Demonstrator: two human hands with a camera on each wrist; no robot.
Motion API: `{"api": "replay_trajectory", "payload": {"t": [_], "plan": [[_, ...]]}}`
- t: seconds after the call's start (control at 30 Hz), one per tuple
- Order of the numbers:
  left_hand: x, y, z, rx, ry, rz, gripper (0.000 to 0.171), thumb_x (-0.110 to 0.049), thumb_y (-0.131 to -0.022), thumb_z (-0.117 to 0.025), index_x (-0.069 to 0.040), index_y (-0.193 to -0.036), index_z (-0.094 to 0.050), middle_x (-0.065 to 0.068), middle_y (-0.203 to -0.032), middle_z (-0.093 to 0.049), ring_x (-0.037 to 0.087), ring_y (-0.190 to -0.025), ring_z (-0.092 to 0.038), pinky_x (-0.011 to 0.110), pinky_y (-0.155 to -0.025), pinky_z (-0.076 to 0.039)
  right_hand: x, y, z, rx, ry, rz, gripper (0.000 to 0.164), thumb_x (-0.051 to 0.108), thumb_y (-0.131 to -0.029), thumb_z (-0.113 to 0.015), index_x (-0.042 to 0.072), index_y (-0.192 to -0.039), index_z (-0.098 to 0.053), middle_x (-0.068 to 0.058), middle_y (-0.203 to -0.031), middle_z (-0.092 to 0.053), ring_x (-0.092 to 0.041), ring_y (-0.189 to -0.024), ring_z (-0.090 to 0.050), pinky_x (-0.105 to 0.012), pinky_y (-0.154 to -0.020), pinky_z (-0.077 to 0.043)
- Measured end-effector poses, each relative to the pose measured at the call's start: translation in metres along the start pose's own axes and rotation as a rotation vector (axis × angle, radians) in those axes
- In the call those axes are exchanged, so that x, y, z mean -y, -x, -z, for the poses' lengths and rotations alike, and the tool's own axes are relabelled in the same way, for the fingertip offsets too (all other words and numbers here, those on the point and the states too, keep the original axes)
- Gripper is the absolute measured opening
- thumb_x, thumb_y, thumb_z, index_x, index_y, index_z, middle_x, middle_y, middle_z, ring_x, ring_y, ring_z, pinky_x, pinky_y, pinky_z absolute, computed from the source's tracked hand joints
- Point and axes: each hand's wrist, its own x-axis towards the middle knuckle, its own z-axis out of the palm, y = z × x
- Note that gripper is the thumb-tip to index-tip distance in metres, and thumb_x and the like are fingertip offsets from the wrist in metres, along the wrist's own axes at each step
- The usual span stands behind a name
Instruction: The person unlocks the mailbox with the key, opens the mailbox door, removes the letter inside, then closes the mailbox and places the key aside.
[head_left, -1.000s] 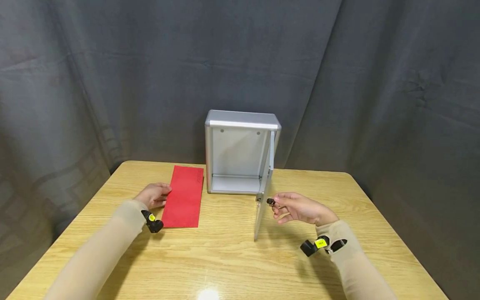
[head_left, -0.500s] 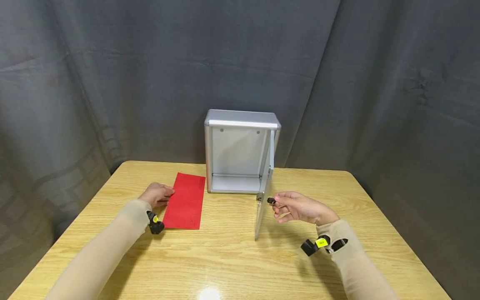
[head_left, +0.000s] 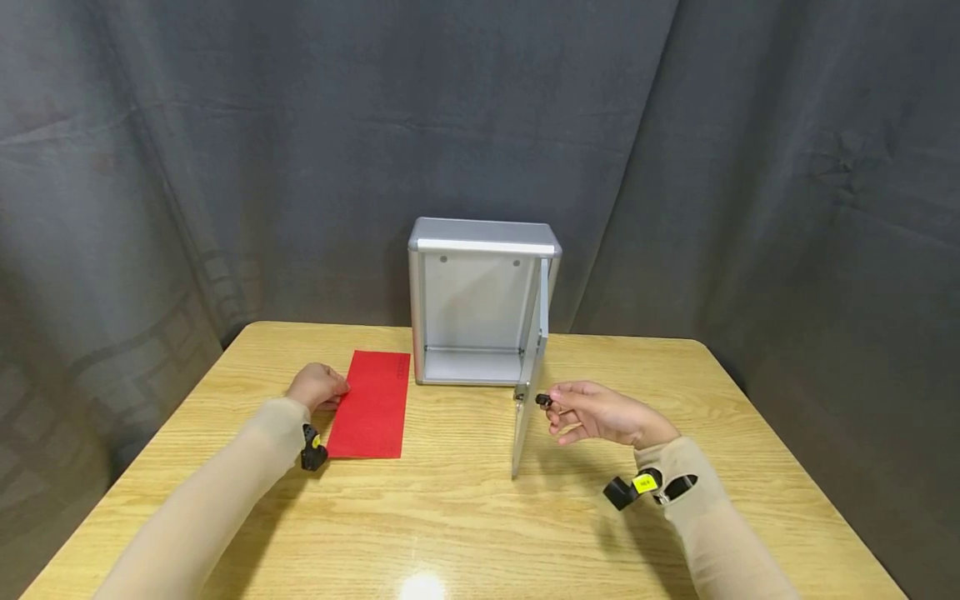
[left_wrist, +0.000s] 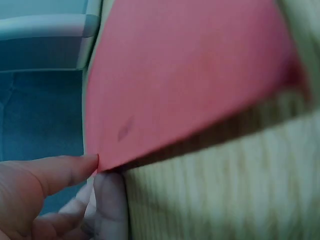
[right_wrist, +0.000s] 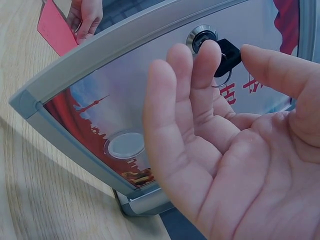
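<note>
A silver box (head_left: 487,237) stands at the table's back, its hinged door (head_left: 528,400) swung out toward me on the right side. My right hand (head_left: 603,414) pinches the black-headed key (right_wrist: 228,57) between thumb and index finger. The key sits in the round lock (right_wrist: 200,34) on the door's printed outer face, and a thin ring hangs from its head. Left of the box, my left hand (head_left: 318,387) pinches the left edge of a red paper envelope (head_left: 371,408). In the left wrist view the thumb lies on top and a shadowed gap shows under the envelope's edge.
The wooden table (head_left: 450,533) carries the box and runs to its front edge. A dark grey curtain (head_left: 480,108) hangs close behind. The door juts forward between my two hands. Inside, the box's pale back wall (head_left: 480,304) has two small round spots near the top.
The red envelope's far end has come nearer and lower, and the envelope has shifted slightly right. My left hand has moved a little right with it. The right hand stays at the key.
</note>
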Motion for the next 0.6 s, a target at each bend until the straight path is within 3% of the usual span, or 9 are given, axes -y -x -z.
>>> {"api": "replay_trajectory", "payload": {"t": [0.17,0.43,0.5,0.6], "plan": [[-0.001,-0.001,-0.004,-0.041,-0.118,-0.009,0.011,-0.005,-0.086,-0.064,0.001,-0.085,-0.055,0.006,-0.074,-0.055,0.013,-0.06,-0.054,0.022,-0.053,-0.051,-0.001,-0.001,0.001,0.003,0.001,-0.001,0.017,0.019,-0.106,-0.036,0.009,-0.104,-0.05,0.005,-0.089,-0.06,-0.007,-0.086,-0.065,-0.03,-0.081,-0.058],[-0.003,-0.004,-0.004,-0.041,-0.188,-0.02,0.014,-0.008,-0.086,-0.064,0.0,-0.085,-0.053,0.006,-0.071,-0.054,0.015,-0.059,-0.055,0.023,-0.052,-0.049,-0.003,-0.002,0.003,0.019,-0.004,0.011,0.017,0.021,-0.106,-0.037,0.01,-0.103,-0.05,0.006,-0.088,-0.059,-0.007,-0.086,-0.064,-0.029,-0.08,-0.058],[-0.007,-0.003,-0.002,-0.045,-0.232,-0.028,0.017,-0.01,-0.088,-0.06,-0.002,-0.075,-0.053,0.004,-0.062,-0.052,0.015,-0.054,-0.05,0.024,-0.048,-0.044,-0.003,-0.002,0.002,0.017,-0.003,0.007,0.018,0.021,-0.106,-0.037,0.01,-0.103,-0.05,0.006,-0.087,-0.059,-0.007,-0.086,-0.064,-0.028,-0.08,-0.058],[-0.021,-0.001,-0.003,-0.108,-0.329,-0.07,0.021,-0.015,-0.093,-0.051,-0.004,-0.075,-0.055,0.005,-0.06,-0.052,0.018,-0.056,-0.049,0.028,-0.049,-0.041,-0.003,-0.001,0.002,0.003,-0.002,0.001,0.017,0.022,-0.106,-0.038,0.009,-0.104,-0.05,0.006,-0.088,-0.059,-0.007,-0.085,-0.064,-0.029,-0.081,-0.058]]}}
